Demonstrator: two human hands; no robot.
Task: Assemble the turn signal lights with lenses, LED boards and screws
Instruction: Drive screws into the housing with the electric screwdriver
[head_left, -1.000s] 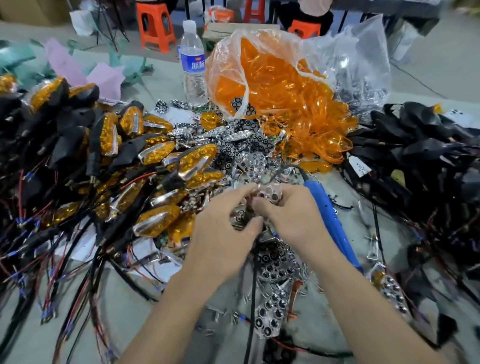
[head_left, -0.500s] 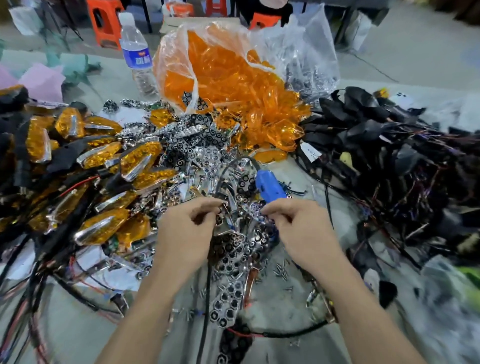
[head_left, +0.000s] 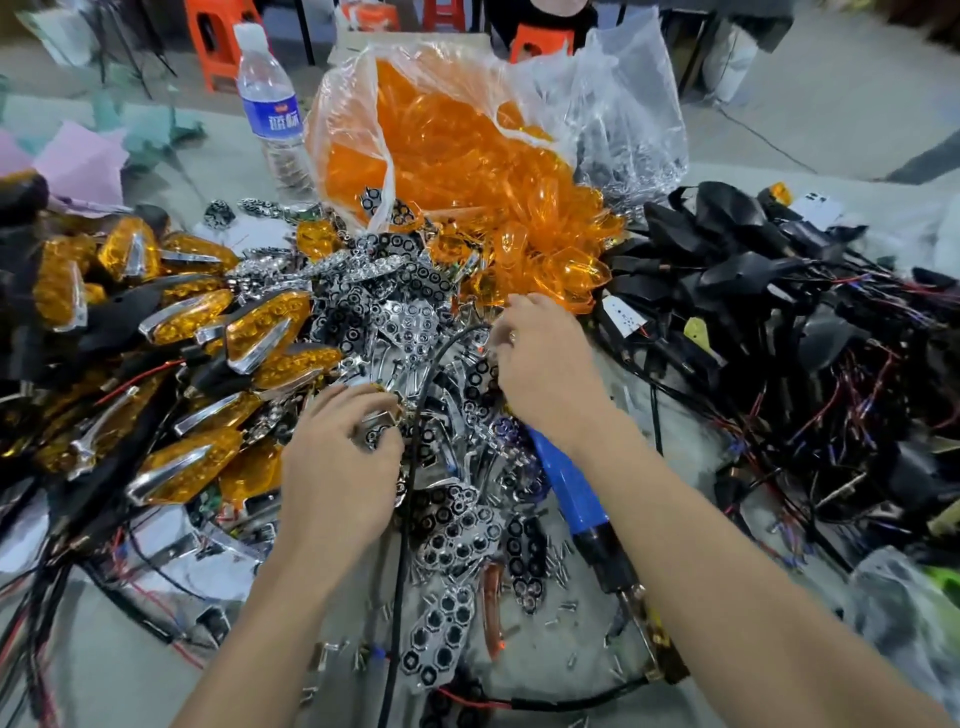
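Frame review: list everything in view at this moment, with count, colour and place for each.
water bottle: one, clear with blue label, back left.
lens bag: one, clear plastic full of orange lenses, back centre.
clear bag: one, small silvery parts inside, back right.
finished lights: many, orange and chrome, left pile.
black housings: many, wired, right pile.
reflector plates: many, chrome, centre heap.
screwdriver: one, blue, beside the right wrist.
screws: many, silvery, scattered in front.
stools: several, orange, far back.
left hand: centre, grips a reflector plate.
right hand: near the spilled lenses; grip unclear.

water bottle (head_left: 270, 98), blue label (head_left: 274, 118) with two white Chinese characters, blurred, no other legible text
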